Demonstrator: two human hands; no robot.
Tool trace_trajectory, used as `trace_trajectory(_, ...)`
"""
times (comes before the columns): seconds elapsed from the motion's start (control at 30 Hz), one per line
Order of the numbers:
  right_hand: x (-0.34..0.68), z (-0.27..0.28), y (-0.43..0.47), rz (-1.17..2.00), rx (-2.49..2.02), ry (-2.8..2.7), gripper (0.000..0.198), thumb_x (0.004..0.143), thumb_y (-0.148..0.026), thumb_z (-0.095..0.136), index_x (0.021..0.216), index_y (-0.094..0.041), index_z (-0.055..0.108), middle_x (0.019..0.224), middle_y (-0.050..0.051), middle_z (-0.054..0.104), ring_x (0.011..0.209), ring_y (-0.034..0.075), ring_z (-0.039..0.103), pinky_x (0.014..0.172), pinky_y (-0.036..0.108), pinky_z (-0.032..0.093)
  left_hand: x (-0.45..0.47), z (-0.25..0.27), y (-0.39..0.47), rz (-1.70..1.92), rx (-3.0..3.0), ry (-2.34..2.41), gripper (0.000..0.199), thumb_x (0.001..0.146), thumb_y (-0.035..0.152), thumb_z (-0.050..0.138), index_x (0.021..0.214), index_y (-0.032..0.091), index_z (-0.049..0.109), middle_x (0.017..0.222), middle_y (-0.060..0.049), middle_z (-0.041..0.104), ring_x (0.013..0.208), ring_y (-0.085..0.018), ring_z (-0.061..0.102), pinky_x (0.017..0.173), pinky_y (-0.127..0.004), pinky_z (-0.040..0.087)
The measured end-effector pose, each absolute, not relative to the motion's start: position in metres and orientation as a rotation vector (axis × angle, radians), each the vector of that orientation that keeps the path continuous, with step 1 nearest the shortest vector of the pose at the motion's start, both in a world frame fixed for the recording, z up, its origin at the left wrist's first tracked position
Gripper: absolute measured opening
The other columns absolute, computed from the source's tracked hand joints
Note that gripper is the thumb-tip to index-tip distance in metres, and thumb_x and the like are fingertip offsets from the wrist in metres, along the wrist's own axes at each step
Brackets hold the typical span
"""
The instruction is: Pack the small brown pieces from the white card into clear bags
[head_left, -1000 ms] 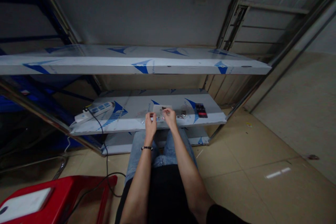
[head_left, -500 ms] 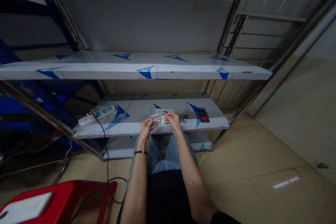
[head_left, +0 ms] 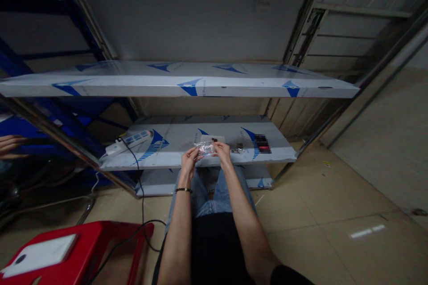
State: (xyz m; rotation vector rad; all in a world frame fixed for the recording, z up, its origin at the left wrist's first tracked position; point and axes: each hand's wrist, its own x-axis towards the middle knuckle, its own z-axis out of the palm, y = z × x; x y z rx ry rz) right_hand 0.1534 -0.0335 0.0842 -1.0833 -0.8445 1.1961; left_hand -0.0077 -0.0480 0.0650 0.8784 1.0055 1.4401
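A small clear plastic bag (head_left: 206,148) is stretched between my two hands above the front of the middle shelf (head_left: 177,156). My left hand (head_left: 190,160) pinches its left side, and my right hand (head_left: 222,150) grips the right side. What the bag contains is too small to make out. Behind it lies a pale flat piece (head_left: 217,138) with something small and dark near my right fingertips. Small items in clear plastic (head_left: 239,148) rest to the right of my right hand. Farther right is a dark and red object (head_left: 262,144), blurred out.
A white power strip (head_left: 129,142) lies at the shelf's left, its black cable (head_left: 143,200) hanging to the floor. The upper shelf (head_left: 140,91) spans above my hands. A red stool (head_left: 100,236) bears a white flat object (head_left: 42,254). Another person's hand (head_left: 11,146) shows at far left.
The view has shifted slightly, so most things sit a little farther right. Another person's hand has appeared at the far left. Both my hands keep hold of the plastic bag.
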Motion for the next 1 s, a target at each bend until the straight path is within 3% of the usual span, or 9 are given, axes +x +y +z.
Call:
trace_trajectory(0.27, 0.1476, 0.0853, -0.0363, 1.242, -1.073, -0.815, 0.030, 0.067, -0.039, 0.077, 0.084, -0.016, 0.069, 0.074, 0.003, 0.069, 0.055, 0.017, 0.068, 0.040, 0.021, 0.052, -0.0105, 0.0681, -0.0542, 1.463, 0.871, 1.025, 0.046, 0.072, 0.044, 0.083, 0.100, 0.012, 0.070, 0.094, -0.010, 0.073, 0.086, -0.019, 0.073, 0.078, -0.032, 0.062)
trace_trajectory(0.53, 0.1444, 0.0834, -0.0362, 1.249, -1.086, -0.774, 0.030, 0.067, -0.037, 0.077, 0.085, -0.014, 0.069, 0.073, 0.003, 0.071, 0.053, 0.017, 0.067, 0.040, 0.022, 0.052, -0.0101, 0.0678, -0.0548, 1.496, 0.817, 0.967, 0.047, 0.067, 0.043, 0.087, 0.097, 0.010, 0.071, 0.090, -0.009, 0.073, 0.080, -0.017, 0.070, 0.073, -0.029, 0.059)
trace_trajectory(1.0, 0.1474, 0.0870, -0.0366, 1.219, -1.020, -0.847, 0.035, 0.064, -0.040, 0.080, 0.084, -0.013, 0.070, 0.071, 0.002, 0.067, 0.051, 0.011, 0.057, 0.041, 0.022, 0.053, -0.0088, 0.0653, -0.0520, 1.533, 0.760, 1.011, 0.049, 0.065, 0.042, 0.088, 0.098, 0.009, 0.071, 0.091, -0.011, 0.075, 0.079, -0.018, 0.072, 0.074, -0.032, 0.060)
